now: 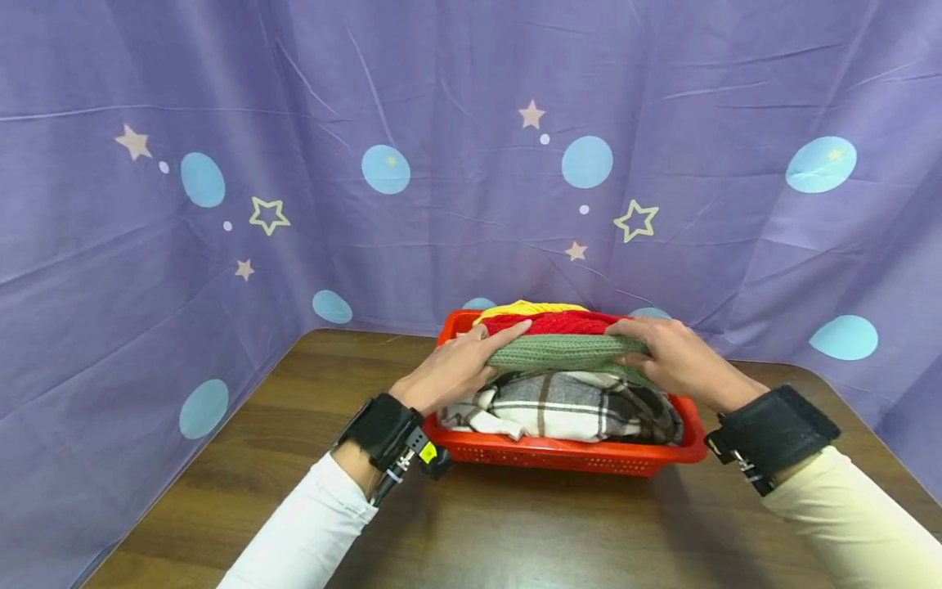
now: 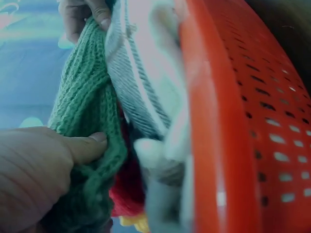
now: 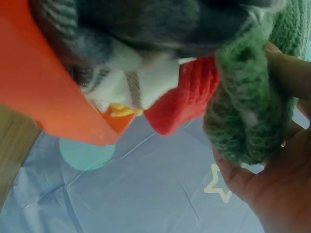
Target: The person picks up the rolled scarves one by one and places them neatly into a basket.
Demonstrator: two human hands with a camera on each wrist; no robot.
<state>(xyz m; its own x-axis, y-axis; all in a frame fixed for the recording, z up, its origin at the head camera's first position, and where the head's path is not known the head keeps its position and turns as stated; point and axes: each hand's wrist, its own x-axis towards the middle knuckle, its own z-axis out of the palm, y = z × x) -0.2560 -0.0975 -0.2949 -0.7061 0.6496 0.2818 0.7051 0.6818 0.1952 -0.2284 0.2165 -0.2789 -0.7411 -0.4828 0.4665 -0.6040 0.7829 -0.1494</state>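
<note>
A folded green knit piece (image 1: 562, 352) lies across the top of a red plastic basket (image 1: 545, 455), between my two hands. My left hand (image 1: 458, 366) grips its left end, the thumb pressed on the knit in the left wrist view. At the other end my right hand (image 1: 673, 360) holds the green knit (image 3: 248, 107) between thumb and fingers. A black, white and grey plaid cloth (image 1: 548, 406) fills the basket's near side. Behind the green piece sit a red knit (image 1: 562, 323) and a yellow knit (image 1: 526, 307). What the basket holds underneath is hidden.
The basket stands on a brown wooden table (image 1: 471, 523), near its back edge. A purple curtain (image 1: 471, 164) with stars and blue dots hangs behind the table and along its left side. Table surface shows in front of the basket and to both sides.
</note>
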